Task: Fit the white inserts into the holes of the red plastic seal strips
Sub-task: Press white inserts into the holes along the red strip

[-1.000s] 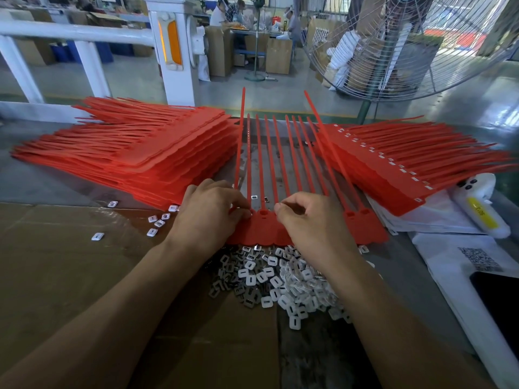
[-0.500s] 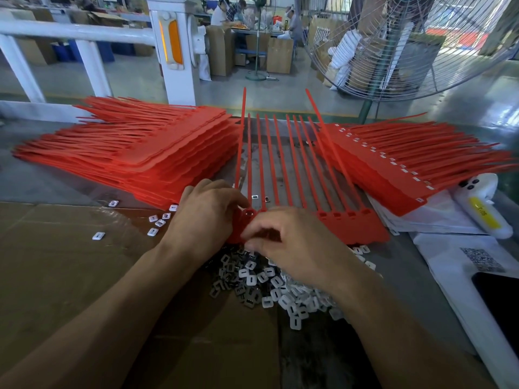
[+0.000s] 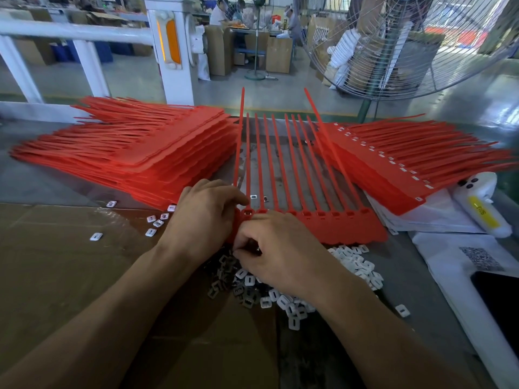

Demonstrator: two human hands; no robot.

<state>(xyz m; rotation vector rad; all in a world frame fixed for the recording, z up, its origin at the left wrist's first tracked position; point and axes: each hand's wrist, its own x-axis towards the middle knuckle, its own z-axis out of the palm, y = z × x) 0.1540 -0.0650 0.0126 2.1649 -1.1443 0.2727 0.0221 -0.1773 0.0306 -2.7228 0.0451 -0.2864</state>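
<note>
Holding the red seal strip (image 3: 323,226) at its left end, the left hand (image 3: 205,217) grips it; the right hand (image 3: 280,248) has curled fingers over the white inserts (image 3: 283,299), what they pinch I cannot tell

Seal strip (image 3: 323,223) between two stacks (image 3: 134,153), behind insert pile (image 3: 283,299).

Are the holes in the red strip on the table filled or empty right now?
Mostly empty: the strip shows open dark slots along its head, without white inserts. The slots under the left hand and right hand cannot be seen.

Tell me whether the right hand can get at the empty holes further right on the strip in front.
Probably yes: the right hand sits at the strip's left end, and nothing covers the open holes to its right.
</note>
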